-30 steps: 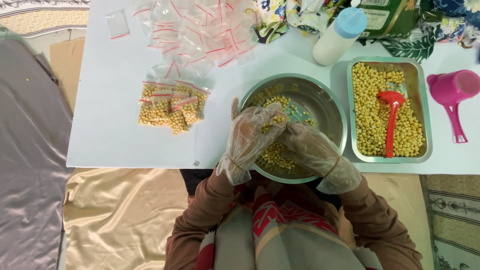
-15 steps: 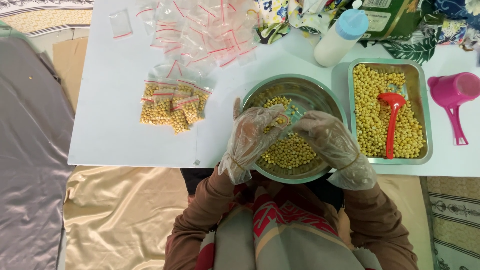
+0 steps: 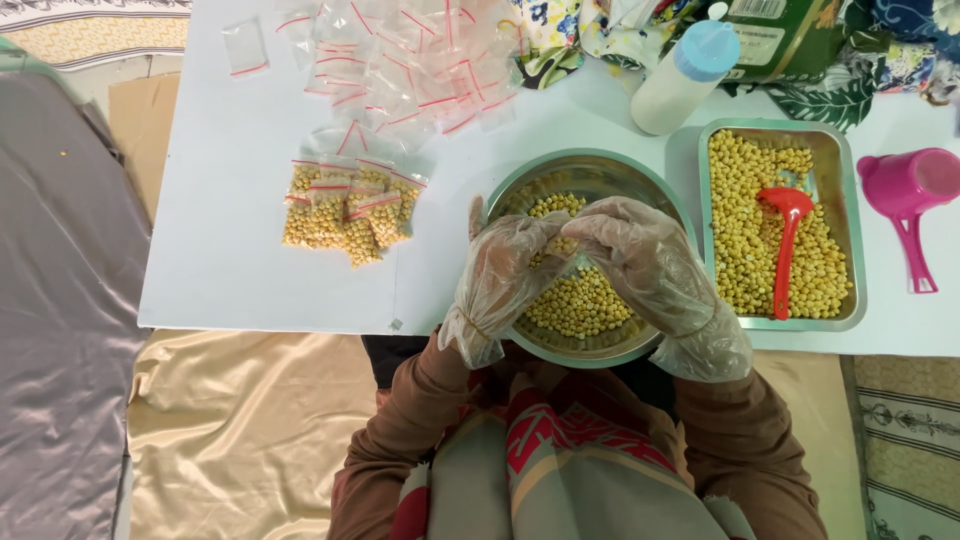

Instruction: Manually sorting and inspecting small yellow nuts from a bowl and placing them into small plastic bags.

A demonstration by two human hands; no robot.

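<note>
While both gloved hands meet over the round steel bowl (image 3: 520,185), head view shows left hand (image 3: 500,275) and right hand (image 3: 645,265) pinched together on a small clear bag (image 3: 562,243) of yellow beans, fingers narrow, bag mostly hidden. Loose beans (image 3: 580,305) lie in the bowl under the hands. Filled bags (image 3: 345,215) sit left of the bowl, empty red-strip bags (image 3: 400,60) beyond. Right: steel tray (image 3: 860,230) of beans with red scoop (image 3: 785,240), pink cup (image 3: 905,185), white bottle (image 3: 680,75).
</note>
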